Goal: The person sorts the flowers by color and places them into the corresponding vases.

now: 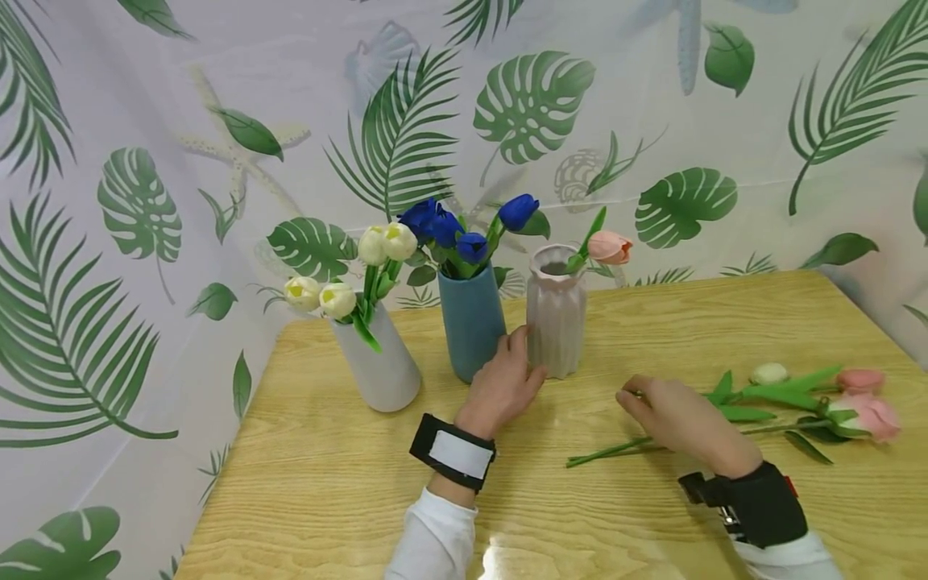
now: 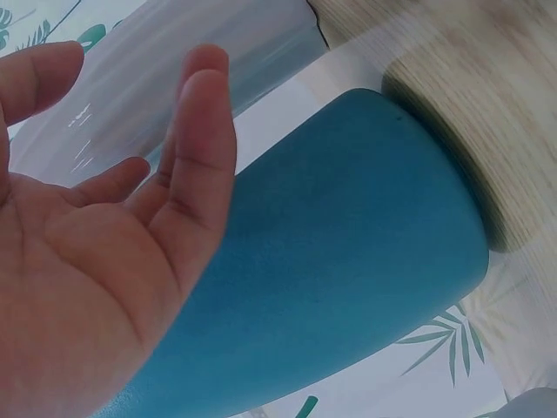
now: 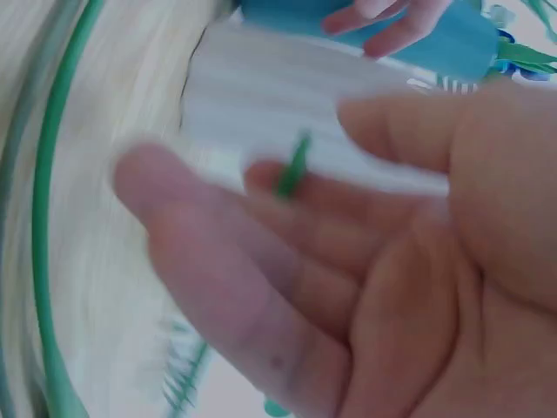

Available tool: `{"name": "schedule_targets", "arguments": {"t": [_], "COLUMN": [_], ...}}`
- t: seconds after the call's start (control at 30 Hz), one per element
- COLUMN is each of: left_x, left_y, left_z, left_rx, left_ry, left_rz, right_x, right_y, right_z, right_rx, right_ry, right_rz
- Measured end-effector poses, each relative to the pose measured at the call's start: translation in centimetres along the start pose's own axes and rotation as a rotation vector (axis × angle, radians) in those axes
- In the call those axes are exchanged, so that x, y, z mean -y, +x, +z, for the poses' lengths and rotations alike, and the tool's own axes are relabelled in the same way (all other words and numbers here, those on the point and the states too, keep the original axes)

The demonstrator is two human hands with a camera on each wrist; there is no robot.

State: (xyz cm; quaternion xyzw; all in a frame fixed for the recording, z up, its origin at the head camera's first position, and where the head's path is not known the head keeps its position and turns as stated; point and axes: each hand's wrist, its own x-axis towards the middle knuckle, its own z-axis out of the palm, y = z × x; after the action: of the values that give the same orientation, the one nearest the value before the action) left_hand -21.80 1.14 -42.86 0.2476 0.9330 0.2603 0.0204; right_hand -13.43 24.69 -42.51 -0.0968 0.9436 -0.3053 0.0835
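Observation:
My left hand reaches between a teal vase and a pale pink ribbed vase. Its fingers are loosely bent, their tips beside the pink vase in the head view. My right hand hovers over loose artificial flowers. In the right wrist view a thin green stem runs among its blurred, curled fingers, with the thumb apart. A white tulip, a pink tulip and a pink rose lie right of that hand. Another pink tulip leans from the pink vase.
A white vase with cream tulips stands at the left. Blue flowers fill the teal vase. Bare stem ends lie left of my right hand. Behind the wooden table hangs a leaf-print cloth.

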Motion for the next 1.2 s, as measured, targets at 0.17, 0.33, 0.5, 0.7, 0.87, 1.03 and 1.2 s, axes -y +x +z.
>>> {"name": "schedule_targets", "arguments": {"t": [0.17, 0.33, 0.5, 0.7, 0.87, 1.03, 1.2], "left_x": [0.0, 0.0, -0.1, -0.2, -0.2, -0.1, -0.1], "left_y": [0.1, 0.1, 0.1, 0.1, 0.1, 0.0, 0.1], "left_z": [0.1, 0.3, 0.4, 0.3, 0.4, 0.4, 0.4], "left_rx": [-0.011, -0.03, -0.037, -0.031, -0.029, -0.03, -0.031], "left_ry": [0.007, 0.023, 0.034, 0.044, 0.038, 0.026, 0.025], "left_rz": [-0.007, -0.01, -0.013, -0.016, -0.014, -0.007, -0.003], "right_x": [0.3, 0.5, 1.2, 1.2, 0.4, -0.4, -1.1], "right_y": [0.0, 0.1, 0.1, 0.2, 0.3, 0.2, 0.3], "right_z": [0.0, 0.3, 0.7, 0.6, 0.5, 0.3, -0.1], "right_rx": [-0.171, -0.285, -0.39, -0.429, -0.469, -0.529, -0.595], "right_ry": [0.205, 0.739, 1.51, 2.033, 2.182, 2.131, 2.116], "right_rz": [0.042, 0.105, 0.157, 0.367, 0.494, 0.533, 0.583]}}
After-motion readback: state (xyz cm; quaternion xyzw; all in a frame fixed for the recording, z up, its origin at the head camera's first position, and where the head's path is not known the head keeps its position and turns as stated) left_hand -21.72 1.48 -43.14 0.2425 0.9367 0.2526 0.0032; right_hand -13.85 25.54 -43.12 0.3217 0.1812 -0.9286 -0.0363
